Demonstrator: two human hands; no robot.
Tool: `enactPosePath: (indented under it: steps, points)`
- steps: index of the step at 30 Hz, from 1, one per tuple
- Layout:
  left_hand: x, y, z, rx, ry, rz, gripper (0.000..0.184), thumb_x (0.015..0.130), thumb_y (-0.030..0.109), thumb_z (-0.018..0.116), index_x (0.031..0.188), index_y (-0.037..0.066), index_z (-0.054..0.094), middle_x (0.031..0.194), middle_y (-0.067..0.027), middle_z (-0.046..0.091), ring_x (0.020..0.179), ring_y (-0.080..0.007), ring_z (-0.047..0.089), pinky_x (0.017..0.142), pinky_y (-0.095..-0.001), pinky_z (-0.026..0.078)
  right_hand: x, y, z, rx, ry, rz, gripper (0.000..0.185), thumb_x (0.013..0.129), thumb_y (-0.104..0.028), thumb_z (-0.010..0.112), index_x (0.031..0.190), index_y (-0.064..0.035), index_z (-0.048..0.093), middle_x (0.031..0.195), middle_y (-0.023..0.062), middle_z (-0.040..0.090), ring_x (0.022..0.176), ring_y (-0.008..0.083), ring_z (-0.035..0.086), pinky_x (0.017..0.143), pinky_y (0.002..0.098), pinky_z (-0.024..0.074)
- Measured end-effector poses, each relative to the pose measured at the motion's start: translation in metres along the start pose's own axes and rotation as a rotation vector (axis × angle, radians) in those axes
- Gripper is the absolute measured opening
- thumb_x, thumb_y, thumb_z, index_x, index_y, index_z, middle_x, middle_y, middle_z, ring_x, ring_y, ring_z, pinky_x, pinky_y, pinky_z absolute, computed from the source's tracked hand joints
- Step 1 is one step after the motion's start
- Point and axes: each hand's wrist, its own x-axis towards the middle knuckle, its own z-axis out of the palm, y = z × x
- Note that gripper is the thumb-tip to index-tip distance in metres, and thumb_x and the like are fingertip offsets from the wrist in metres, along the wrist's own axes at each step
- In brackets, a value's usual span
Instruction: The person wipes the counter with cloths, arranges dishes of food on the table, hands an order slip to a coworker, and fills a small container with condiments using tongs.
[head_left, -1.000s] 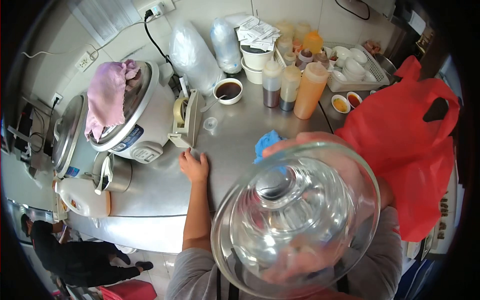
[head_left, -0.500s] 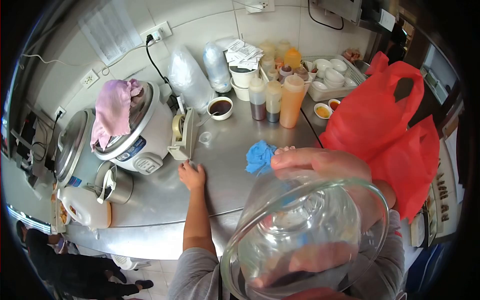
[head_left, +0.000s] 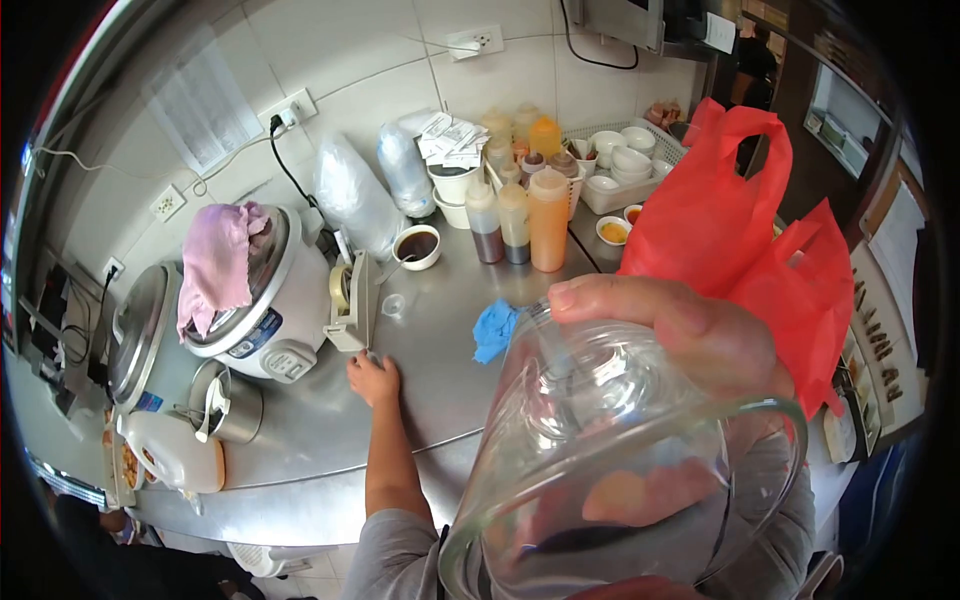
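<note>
Close to the camera, my right hand [head_left: 690, 335] is wrapped around a clear glass cup [head_left: 570, 420]. The cup is tilted, its wide rim towards me and its base pointing away; fingers show through the wall. My left hand [head_left: 374, 380] rests on the steel counter [head_left: 430, 400], fingers loosely bent and nothing visible in them. Its fingertips are at the near end of a tape dispenser [head_left: 350, 315]. A crumpled blue cloth [head_left: 493, 332] lies just beyond the cup.
Rice cookers, one with a pink cloth [head_left: 220, 265], stand left, near a metal pot [head_left: 240, 405] and a plastic jug [head_left: 180, 450]. Sauce bottles [head_left: 548, 220] and a bowl of dark sauce [head_left: 417, 246] are behind. Red bags [head_left: 710, 210] stand right. Another person [head_left: 130, 550] is at lower left.
The camera view has shifted, and the cup is tilted differently, with its base higher in view. My right hand still grips it. My left hand stays beside the tape dispenser.
</note>
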Motion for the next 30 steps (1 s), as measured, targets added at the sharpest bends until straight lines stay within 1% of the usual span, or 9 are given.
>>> enactPosePath:
  steps: [4, 7, 11, 14, 16, 17, 22, 25, 30]
  points:
    - [-0.001, 0.0, 0.0, 0.006, -0.001, -0.004, 0.048, 0.067, 0.025, 0.059, 0.11, 0.007, 0.044, 0.114, -0.0173, 0.037, 0.108, -0.0315, 0.035, 0.089, -0.042, 0.028, 0.009, -0.007, -0.002, -0.078, 0.069, -0.132, 0.063, 0.065, -0.017, 0.067, 0.117, 0.0048, 0.038, 0.117, 0.0161, 0.041, 0.101, 0.029, 0.044, 0.081, 0.0343, 0.0385]
    - [0.0, -0.001, 0.002, 0.007, -0.003, -0.006, 0.048, 0.068, 0.025, 0.059, 0.11, 0.007, 0.044, 0.114, -0.0172, 0.037, 0.108, -0.0311, 0.035, 0.089, -0.0418, 0.028, 0.005, -0.011, -0.014, -0.184, -0.165, 0.028, 0.061, 0.066, -0.016, 0.067, 0.116, 0.005, 0.039, 0.116, 0.0156, 0.042, 0.101, 0.0295, 0.044, 0.082, 0.0346, 0.0383]
    - [0.0, -0.004, 0.004, -0.003, -0.019, -0.012, 0.048, 0.068, 0.025, 0.058, 0.109, 0.007, 0.044, 0.114, -0.0172, 0.037, 0.108, -0.0309, 0.035, 0.089, -0.0416, 0.028, 0.028, -0.042, -0.025, -0.261, -0.26, 0.138, 0.054, 0.069, -0.013, 0.064, 0.114, 0.0051, 0.041, 0.114, 0.0141, 0.044, 0.101, 0.029, 0.044, 0.082, 0.0345, 0.0384]
    - [0.0, -0.003, 0.003, 0.001, -0.026, -0.02, 0.048, 0.068, 0.025, 0.058, 0.11, 0.008, 0.044, 0.114, -0.017, 0.037, 0.108, -0.0309, 0.035, 0.089, -0.0416, 0.028, 0.028, -0.047, -0.02, -0.236, -0.14, 0.153, 0.051, 0.073, -0.018, 0.061, 0.112, 0.0062, 0.04, 0.109, 0.023, 0.046, 0.102, 0.0333, 0.046, 0.084, 0.0412, 0.0391]
    - [0.001, -0.007, 0.007, 0.006, -0.024, -0.015, 0.047, 0.068, 0.025, 0.058, 0.11, 0.008, 0.044, 0.114, -0.0168, 0.037, 0.108, -0.0309, 0.035, 0.089, -0.0415, 0.028, 0.026, -0.047, -0.016, -0.166, -0.037, 0.139, 0.05, 0.073, -0.019, 0.061, 0.112, 0.0063, 0.04, 0.108, 0.0226, 0.046, 0.102, 0.0329, 0.046, 0.083, 0.041, 0.0393]
    - [0.002, -0.008, 0.01, 0.008, -0.016, -0.013, 0.047, 0.068, 0.025, 0.058, 0.11, 0.008, 0.044, 0.114, -0.0167, 0.037, 0.108, -0.0308, 0.035, 0.089, -0.0416, 0.028, 0.025, -0.046, -0.015, -0.117, -0.004, 0.132, 0.049, 0.072, -0.016, 0.062, 0.111, 0.0058, 0.042, 0.109, 0.0175, 0.047, 0.101, 0.0302, 0.045, 0.083, 0.0375, 0.0391]
    - [0.002, -0.012, 0.014, 0.021, -0.004, -0.004, 0.048, 0.068, 0.025, 0.059, 0.11, 0.009, 0.044, 0.114, -0.0162, 0.037, 0.107, -0.0308, 0.035, 0.089, -0.0417, 0.028, 0.014, -0.01, -0.01, -0.291, 0.021, -0.195, 0.049, 0.07, -0.013, 0.062, 0.112, 0.0057, 0.043, 0.106, 0.0119, 0.05, 0.098, 0.0271, 0.046, 0.081, 0.0343, 0.0394]
    - [0.002, -0.011, 0.014, 0.032, -0.003, -0.014, 0.048, 0.068, 0.025, 0.059, 0.11, 0.009, 0.044, 0.114, -0.0155, 0.037, 0.107, -0.0304, 0.035, 0.088, -0.0417, 0.028, 0.019, -0.027, -0.027, -0.325, -0.128, -0.103, 0.051, 0.069, -0.013, 0.063, 0.113, 0.0056, 0.042, 0.102, 0.0114, 0.052, 0.096, 0.0267, 0.046, 0.08, 0.0344, 0.0399]
    - [0.001, -0.007, 0.01, 0.024, 0.001, -0.022, 0.047, 0.067, 0.025, 0.059, 0.109, 0.009, 0.045, 0.113, -0.0147, 0.038, 0.107, -0.0298, 0.036, 0.088, -0.0411, 0.029, 0.024, -0.026, -0.008, -0.017, 0.142, -0.124, 0.052, 0.068, -0.011, 0.062, 0.114, 0.0055, 0.042, 0.097, 0.0106, 0.054, 0.092, 0.0256, 0.048, 0.078, 0.0339, 0.0405]
